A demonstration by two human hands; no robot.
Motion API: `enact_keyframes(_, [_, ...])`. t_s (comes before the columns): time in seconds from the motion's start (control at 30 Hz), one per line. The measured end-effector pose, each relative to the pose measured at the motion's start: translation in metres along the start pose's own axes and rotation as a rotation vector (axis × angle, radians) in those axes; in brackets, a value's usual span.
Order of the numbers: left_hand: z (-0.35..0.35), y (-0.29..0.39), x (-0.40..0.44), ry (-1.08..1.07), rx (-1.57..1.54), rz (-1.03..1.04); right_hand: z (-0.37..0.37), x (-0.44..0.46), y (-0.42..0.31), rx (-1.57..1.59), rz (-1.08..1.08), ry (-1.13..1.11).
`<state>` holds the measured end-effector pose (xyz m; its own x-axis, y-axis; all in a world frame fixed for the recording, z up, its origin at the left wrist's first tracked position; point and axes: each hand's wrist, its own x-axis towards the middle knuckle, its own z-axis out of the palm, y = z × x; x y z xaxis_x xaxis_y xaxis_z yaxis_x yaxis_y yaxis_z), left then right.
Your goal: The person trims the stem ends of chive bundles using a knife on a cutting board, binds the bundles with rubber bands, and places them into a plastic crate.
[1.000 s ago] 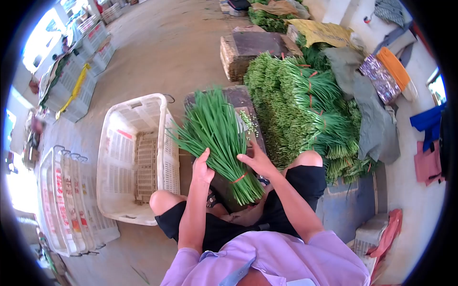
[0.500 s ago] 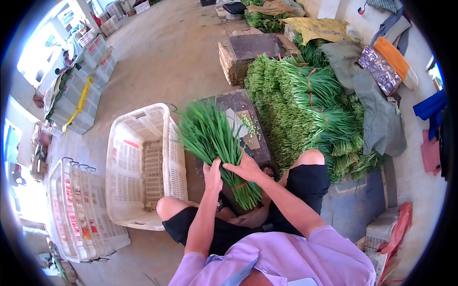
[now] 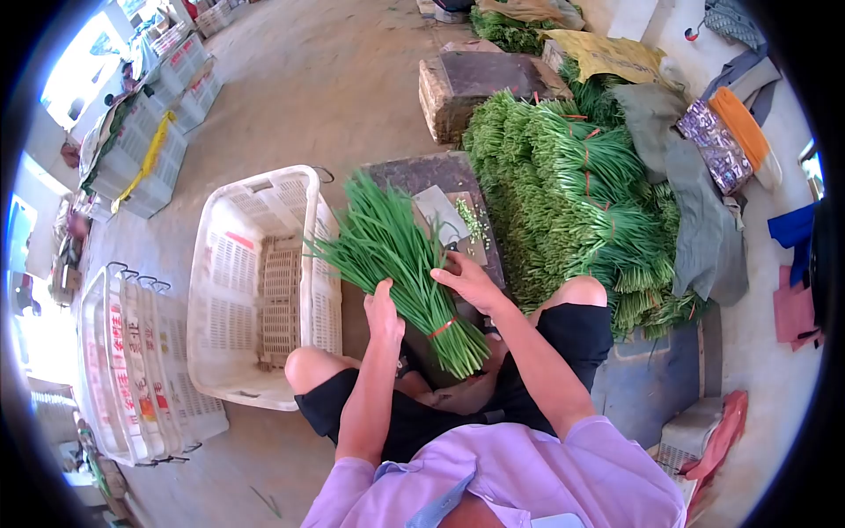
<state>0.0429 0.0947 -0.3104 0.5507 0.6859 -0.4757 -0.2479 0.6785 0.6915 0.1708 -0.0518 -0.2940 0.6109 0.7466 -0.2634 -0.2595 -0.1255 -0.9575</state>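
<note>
A bundle of long green garlic chives (image 3: 396,251) lies slantwise over my lap, leaf ends up and to the left, cut stem ends toward my knees. A red band (image 3: 443,327) circles it near the stems. My left hand (image 3: 383,312) grips its left side, thumb on top and most fingers hidden beneath. On the other side, my right hand (image 3: 468,282) holds the bundle with bent fingers and thumb at its edge. Just beyond stands a low dark bench (image 3: 405,172) with a flat grey blade (image 3: 440,214) and small pale-green trimmings (image 3: 473,220).
An upright-sided white plastic crate (image 3: 202,290) stands at my left, with stacked white crates (image 3: 132,370) past it. Banded chives form a tall pile (image 3: 546,194) at my right, partly under grey cloth (image 3: 704,211). A brown box (image 3: 449,97) sits farther ahead.
The bundle has turned, its leaves dropping further left and its red band showing more fully. My hands have moved apart along its sides. The view has shifted slightly.
</note>
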Motion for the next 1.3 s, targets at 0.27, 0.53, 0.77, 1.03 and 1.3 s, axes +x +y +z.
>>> enact_keyframes(0.27, [-0.003,-0.006,0.001,0.057,0.039,0.096,0.026,-0.025,-0.005,-0.666,-0.704,0.35])
enact_keyframes(0.53, [-0.003,-0.007,0.0,0.003,0.079,0.185,0.035,-0.014,-0.01,-0.897,-0.669,0.141])
enact_keyframes(0.77, [0.003,-0.008,-0.002,0.004,0.072,0.198,0.028,-0.01,-0.003,-0.771,-0.588,0.089])
enact_keyframes(1.03, [0.001,-0.01,0.0,0.012,0.118,0.218,0.023,-0.01,0.002,-0.79,-0.595,0.104])
enact_keyframes(1.3, [-0.002,-0.013,0.004,0.019,0.127,0.245,0.019,-0.01,-0.008,-0.962,-0.689,0.058])
